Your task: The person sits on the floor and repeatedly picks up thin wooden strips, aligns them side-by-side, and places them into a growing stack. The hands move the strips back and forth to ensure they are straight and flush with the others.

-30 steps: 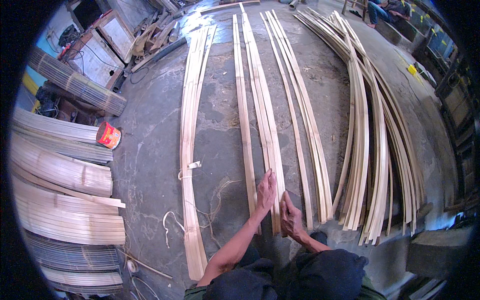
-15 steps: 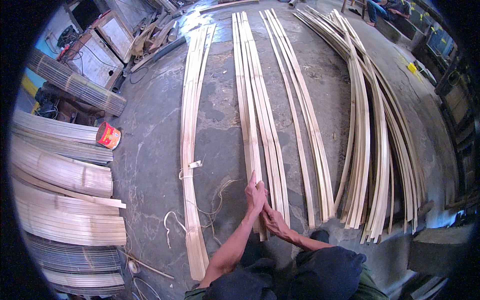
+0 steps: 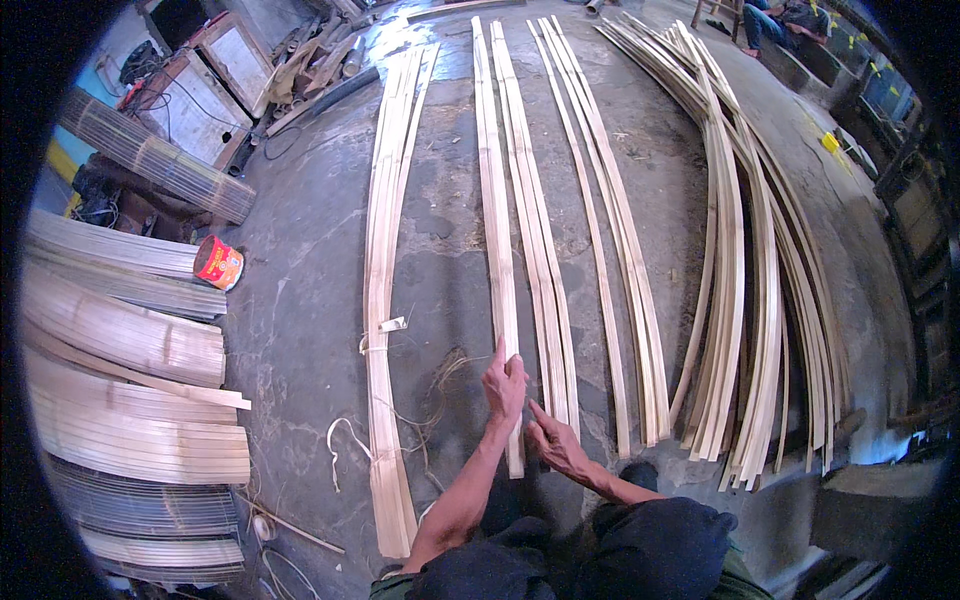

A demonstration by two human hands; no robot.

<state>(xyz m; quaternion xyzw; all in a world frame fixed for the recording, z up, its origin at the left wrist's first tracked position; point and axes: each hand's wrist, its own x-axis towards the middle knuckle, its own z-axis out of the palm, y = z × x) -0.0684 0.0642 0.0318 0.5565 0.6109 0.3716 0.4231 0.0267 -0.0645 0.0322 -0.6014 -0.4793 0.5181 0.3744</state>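
Observation:
My left hand (image 3: 505, 388) is closed around the near part of a narrow bundle of pale bamboo strips (image 3: 492, 220), its index finger stretched along them. The strips run away from me across the floor. Just to the right, my right hand (image 3: 558, 442) is apart from the left, with its index finger and thumb spread and nothing visible in it. It is at the near end of a second group of bamboo strips (image 3: 533, 230). Left of my hands is a tied bundle (image 3: 380, 260), with a loose pale binding strip (image 3: 337, 455) beside it.
More strips (image 3: 622, 260) lie to the right, then a large crossed pile of strips (image 3: 725, 270). Slatted bamboo panels (image 3: 140, 440) and a red tin (image 3: 218, 263) line the left side. Thin cord (image 3: 425, 420) is tangled on the floor. A person (image 3: 775, 30) sits far right.
My left hand has shifted slightly left with its strips, opening a gap from the neighbouring group. My right hand, earlier against the left, has moved apart to the right.

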